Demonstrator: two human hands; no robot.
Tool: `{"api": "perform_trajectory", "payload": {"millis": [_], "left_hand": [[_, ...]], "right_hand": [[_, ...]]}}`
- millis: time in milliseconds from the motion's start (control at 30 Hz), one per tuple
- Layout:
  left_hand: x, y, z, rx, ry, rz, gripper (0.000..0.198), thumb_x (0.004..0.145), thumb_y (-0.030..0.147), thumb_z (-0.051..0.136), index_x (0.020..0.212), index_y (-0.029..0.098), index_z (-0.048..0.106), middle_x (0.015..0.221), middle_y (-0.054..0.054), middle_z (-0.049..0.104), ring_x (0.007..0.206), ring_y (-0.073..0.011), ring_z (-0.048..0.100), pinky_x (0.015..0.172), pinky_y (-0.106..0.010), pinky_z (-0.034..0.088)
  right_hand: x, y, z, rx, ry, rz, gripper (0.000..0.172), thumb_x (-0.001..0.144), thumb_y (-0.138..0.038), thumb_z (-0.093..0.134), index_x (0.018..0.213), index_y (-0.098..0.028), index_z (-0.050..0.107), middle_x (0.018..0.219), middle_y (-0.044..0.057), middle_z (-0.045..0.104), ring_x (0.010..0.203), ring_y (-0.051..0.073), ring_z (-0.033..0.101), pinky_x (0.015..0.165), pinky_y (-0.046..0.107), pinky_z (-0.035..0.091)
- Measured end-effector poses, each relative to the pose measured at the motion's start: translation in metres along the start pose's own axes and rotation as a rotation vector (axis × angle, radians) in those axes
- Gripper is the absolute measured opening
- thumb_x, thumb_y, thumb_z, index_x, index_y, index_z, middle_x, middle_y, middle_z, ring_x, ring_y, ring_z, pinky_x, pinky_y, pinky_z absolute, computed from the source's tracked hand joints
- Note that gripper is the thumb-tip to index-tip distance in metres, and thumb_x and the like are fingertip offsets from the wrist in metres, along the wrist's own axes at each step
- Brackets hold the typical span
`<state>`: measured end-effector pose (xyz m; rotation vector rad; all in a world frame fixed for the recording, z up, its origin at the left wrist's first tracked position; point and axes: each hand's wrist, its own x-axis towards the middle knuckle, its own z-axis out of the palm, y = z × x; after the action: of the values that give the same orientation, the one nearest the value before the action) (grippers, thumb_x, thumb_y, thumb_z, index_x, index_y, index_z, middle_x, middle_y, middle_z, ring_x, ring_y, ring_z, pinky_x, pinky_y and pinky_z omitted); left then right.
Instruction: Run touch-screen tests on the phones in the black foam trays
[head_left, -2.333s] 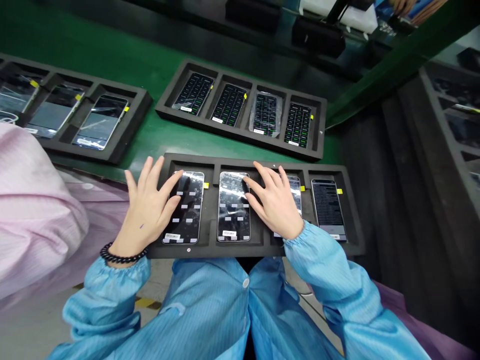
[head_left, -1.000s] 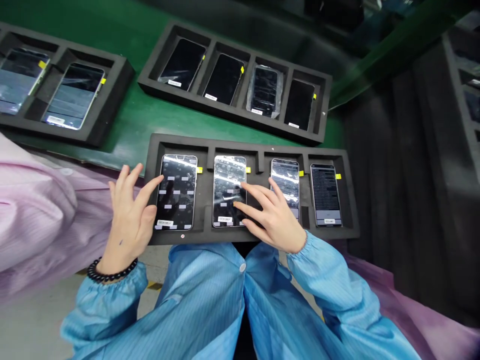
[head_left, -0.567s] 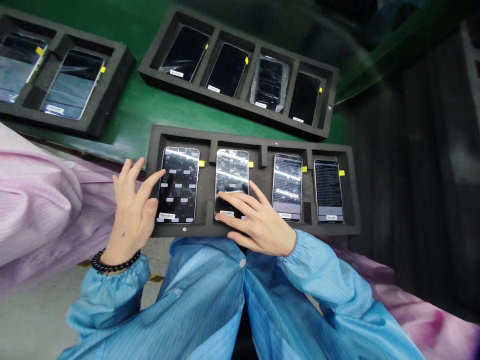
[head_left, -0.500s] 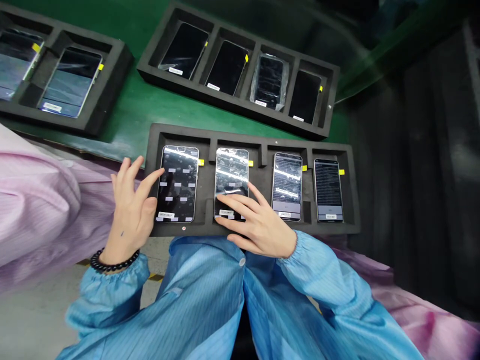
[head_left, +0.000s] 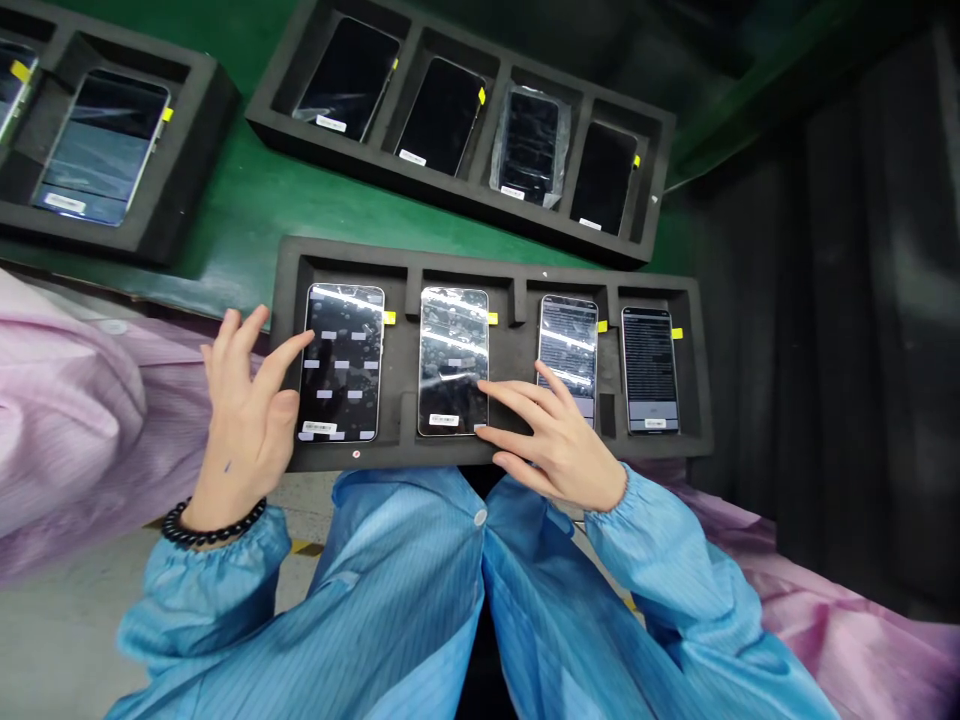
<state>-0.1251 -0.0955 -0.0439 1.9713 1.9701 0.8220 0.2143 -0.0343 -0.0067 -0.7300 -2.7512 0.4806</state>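
A black foam tray [head_left: 517, 450] lies in front of me, its compartments holding several smartphones with yellow tabs. My left hand [head_left: 251, 405] is at the tray's left end, fingers spread, its index fingertip at the left edge of the leftmost smartphone [head_left: 341, 380], which shows small pale blocks on a dark screen. My right hand [head_left: 559, 435] has its fingers stretched out, two fingertips at the right edge of the second smartphone [head_left: 442, 350]. It partly covers the third smartphone [head_left: 568, 325]. The rightmost smartphone [head_left: 649, 365] displays lines of text. Neither hand grips anything.
A second foam tray [head_left: 450, 205] with dark-screened phones stands behind on the green table [head_left: 247, 190]. Another foam tray [head_left: 180, 130] with phones is at the far left. Pink sleeves of people [head_left: 82, 400] flank me on both sides.
My right hand has slid right across the second smartphone to its right edge, now overlapping the third. My left hand keeps its place by the first phone. The whole view has shifted slightly.
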Motion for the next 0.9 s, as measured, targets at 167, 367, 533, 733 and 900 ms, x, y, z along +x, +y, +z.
{"api": "perform_trajectory", "payload": {"millis": [167,367,533,733,900], "left_hand": [[0.001,0.001,0.0,-0.007,0.004,0.003,0.063,0.104,0.058,0.02,0.151,0.027,0.048,0.166,-0.012,0.028,0.158,-0.035,0.016,0.126,-0.065,0.01],[0.001,0.006,-0.002,0.006,0.016,-0.004,0.061,0.104,0.056,0.022,0.145,0.026,0.055,0.166,-0.011,0.03,0.158,-0.0334,0.016,0.127,-0.064,0.009],[-0.003,0.01,-0.008,0.072,0.053,0.014,0.06,0.106,0.053,0.021,0.129,0.024,0.069,0.164,-0.009,0.035,0.157,-0.0331,0.021,0.128,-0.065,0.008],[-0.008,0.002,-0.014,0.138,0.048,-0.001,0.053,0.105,0.048,0.024,0.132,0.034,0.068,0.167,0.0,0.03,0.158,-0.0334,0.02,0.129,-0.065,0.005],[-0.007,-0.002,-0.014,0.138,-0.036,0.002,0.051,0.105,0.048,0.029,0.134,0.031,0.067,0.168,-0.004,0.029,0.159,-0.0348,0.013,0.127,-0.067,-0.001]], "right_hand": [[0.02,0.008,0.003,-0.103,-0.022,0.114,0.04,0.103,-0.037,0.047,0.136,-0.021,0.063,0.16,0.014,0.046,0.139,0.031,0.049,0.125,0.065,0.024],[0.052,0.008,0.002,-0.191,-0.019,0.127,0.04,0.105,-0.039,0.045,0.133,-0.019,0.064,0.16,0.016,0.044,0.141,0.031,0.048,0.124,0.063,0.026],[0.087,-0.006,0.005,-0.152,-0.01,-0.028,0.037,0.104,-0.038,0.048,0.131,-0.019,0.065,0.16,0.015,0.044,0.14,0.031,0.049,0.125,0.064,0.024],[0.123,-0.013,0.022,-0.132,-0.077,-0.131,0.037,0.103,-0.036,0.05,0.128,-0.015,0.068,0.157,0.018,0.048,0.139,0.032,0.05,0.124,0.066,0.028],[0.136,-0.016,0.028,-0.15,-0.072,-0.185,0.04,0.105,-0.035,0.045,0.136,-0.016,0.061,0.158,0.017,0.047,0.141,0.03,0.05,0.123,0.065,0.03]]}}
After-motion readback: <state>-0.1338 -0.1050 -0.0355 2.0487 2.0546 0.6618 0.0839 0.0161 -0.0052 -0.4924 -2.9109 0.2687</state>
